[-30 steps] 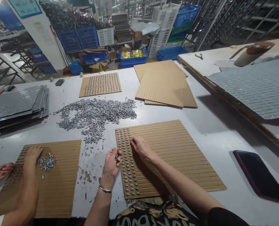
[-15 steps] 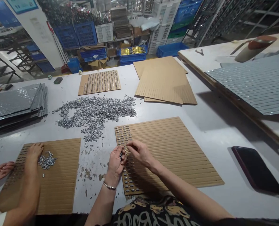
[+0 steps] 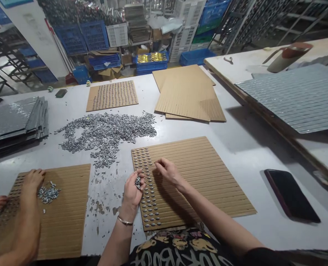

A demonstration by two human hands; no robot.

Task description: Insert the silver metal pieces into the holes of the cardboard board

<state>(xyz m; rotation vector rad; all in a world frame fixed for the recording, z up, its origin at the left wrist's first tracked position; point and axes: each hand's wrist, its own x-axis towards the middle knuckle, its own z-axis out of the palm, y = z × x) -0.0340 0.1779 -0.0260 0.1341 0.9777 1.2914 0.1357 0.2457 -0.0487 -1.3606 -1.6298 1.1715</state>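
Observation:
My left hand [image 3: 133,187] is curled, palm up, around several small grey spindle-shaped pieces [image 3: 138,182] at the left edge of the grooved cardboard sheet [image 3: 197,177]. My right hand [image 3: 168,171] hovers over the sheet with thumb and fingertips pinched together; anything between them is too small to make out. Columns of the same pieces [image 3: 149,214] lie in the grooves along the sheet's left side. Beyond the sheet, a big loose pile of these pieces [image 3: 111,129] spreads on the white table [image 3: 108,207].
At the left, a co-worker's hands [image 3: 32,181] work at another grooved sheet [image 3: 66,229] with a small heap of pieces. A filled sheet [image 3: 114,95], stacked cardboard sheets [image 3: 186,92], a grey stack [image 3: 17,118] and a phone [image 3: 292,195] lie around. A side table [image 3: 252,55] stands right.
My right hand has moved away from my left hand, a little up and right over the sheet. My left hand has opened slightly, showing more of the pieces. The view has shifted slightly.

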